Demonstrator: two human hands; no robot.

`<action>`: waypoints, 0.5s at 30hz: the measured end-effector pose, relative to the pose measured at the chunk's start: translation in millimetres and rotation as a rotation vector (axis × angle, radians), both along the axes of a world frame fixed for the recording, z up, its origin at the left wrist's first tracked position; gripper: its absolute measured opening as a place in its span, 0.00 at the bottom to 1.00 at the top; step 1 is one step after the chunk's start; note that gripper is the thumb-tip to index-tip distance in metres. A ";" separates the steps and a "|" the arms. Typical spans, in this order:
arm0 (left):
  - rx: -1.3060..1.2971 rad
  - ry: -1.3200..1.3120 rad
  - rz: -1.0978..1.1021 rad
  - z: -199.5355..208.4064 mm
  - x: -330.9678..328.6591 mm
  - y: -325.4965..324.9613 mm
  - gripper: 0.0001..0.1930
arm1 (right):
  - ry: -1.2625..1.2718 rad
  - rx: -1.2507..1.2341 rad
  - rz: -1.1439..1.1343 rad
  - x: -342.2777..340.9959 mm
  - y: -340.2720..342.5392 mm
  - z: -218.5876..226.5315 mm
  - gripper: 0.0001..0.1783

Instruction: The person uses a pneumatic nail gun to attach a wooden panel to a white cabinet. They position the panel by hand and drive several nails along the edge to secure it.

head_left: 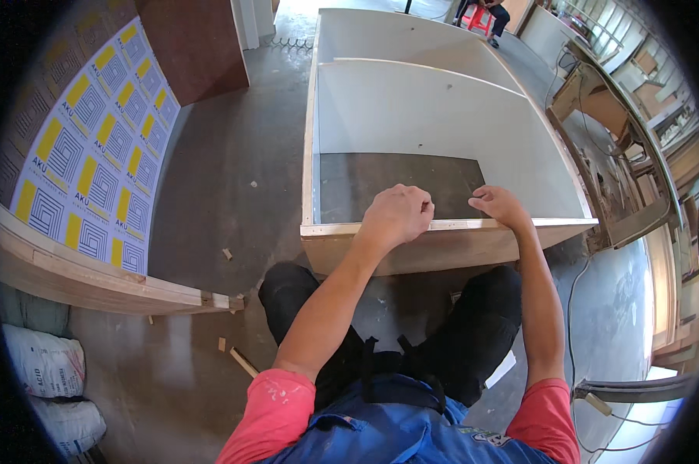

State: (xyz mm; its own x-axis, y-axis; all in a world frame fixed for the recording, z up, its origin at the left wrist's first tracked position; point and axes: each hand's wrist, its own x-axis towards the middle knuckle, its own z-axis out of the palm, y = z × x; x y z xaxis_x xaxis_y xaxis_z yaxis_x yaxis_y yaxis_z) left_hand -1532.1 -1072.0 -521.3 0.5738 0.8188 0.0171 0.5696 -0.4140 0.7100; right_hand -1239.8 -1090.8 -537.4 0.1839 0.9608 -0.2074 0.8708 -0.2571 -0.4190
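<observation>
In front of me lies a large open wooden cabinet box [334, 230] with pale inner panels and bare wood edges. A white divider [434, 108] crosses its inside. My left hand [400, 213] is closed at the near edge, its wrist over the rim and its knuckles up. A short gap to the right, my right hand [500, 206] is over the same edge with thumb and fingers drawn together, pointing toward the left hand. Whatever either hand holds, if anything, is too small or hidden to make out. The dark floor shows through the box between them.
A patterned yellow-and-white panel in a wooden frame [94, 155] stands at left, above white sacks [44, 359]. Wood scraps [243, 362] lie on the floor. At right are a metal-framed stand [635, 216] and a cable [572, 309]. A person sits on a red stool [479, 18] far off.
</observation>
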 end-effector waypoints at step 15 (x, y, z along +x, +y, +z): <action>0.278 -0.196 0.085 -1.4 -3.1 -6.0 0.09 | -0.027 0.033 -0.020 -13.7 -5.4 14.0 0.27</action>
State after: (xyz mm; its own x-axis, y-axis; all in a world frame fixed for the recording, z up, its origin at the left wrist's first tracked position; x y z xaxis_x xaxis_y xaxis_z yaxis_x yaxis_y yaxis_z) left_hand -1535.2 -1077.9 -522.6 0.4678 0.8120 0.3490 0.4743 -0.5638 0.6762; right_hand -1253.5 -1096.1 -523.4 0.2086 0.9631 -0.1700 0.8766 -0.2612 -0.4041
